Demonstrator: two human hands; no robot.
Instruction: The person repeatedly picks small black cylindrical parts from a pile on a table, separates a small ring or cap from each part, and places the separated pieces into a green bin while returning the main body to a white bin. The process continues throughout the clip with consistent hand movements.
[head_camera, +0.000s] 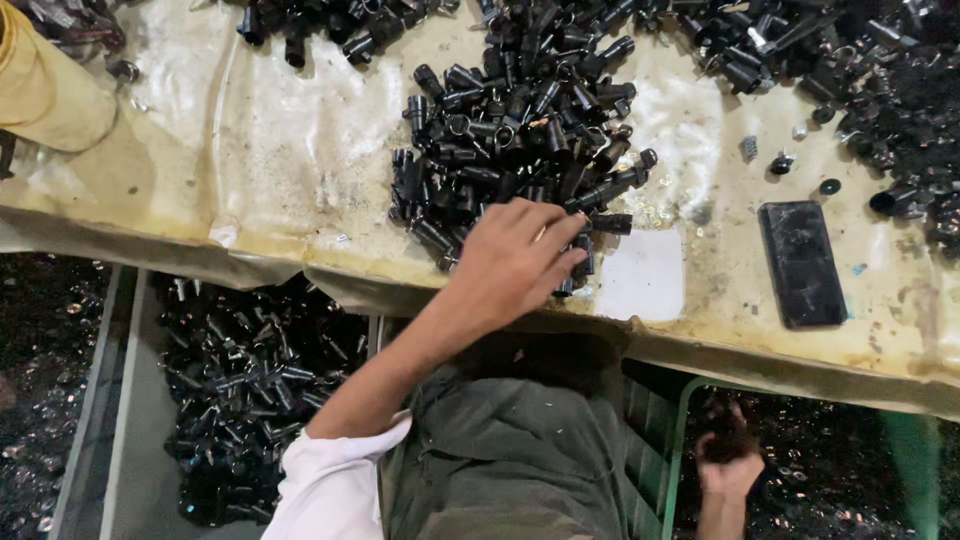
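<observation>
A heap of small black cylindrical parts (520, 130) lies on a worn, yellowish table cover (290, 150). My left hand (515, 265) reaches in from the lower left, white sleeve pushed up. It rests on the heap's near edge with its fingers curled over a few of the parts. My right hand (728, 465) is down below the table edge at the lower right. It is closed around a dark clump that looks like more of the same parts.
A black phone (802, 262) lies flat on the right, with a white paper patch (642, 275) beside my left hand. More black parts cover the far and right table. A grey bin of parts (250, 390) sits below left, a green crate (682, 430) below right.
</observation>
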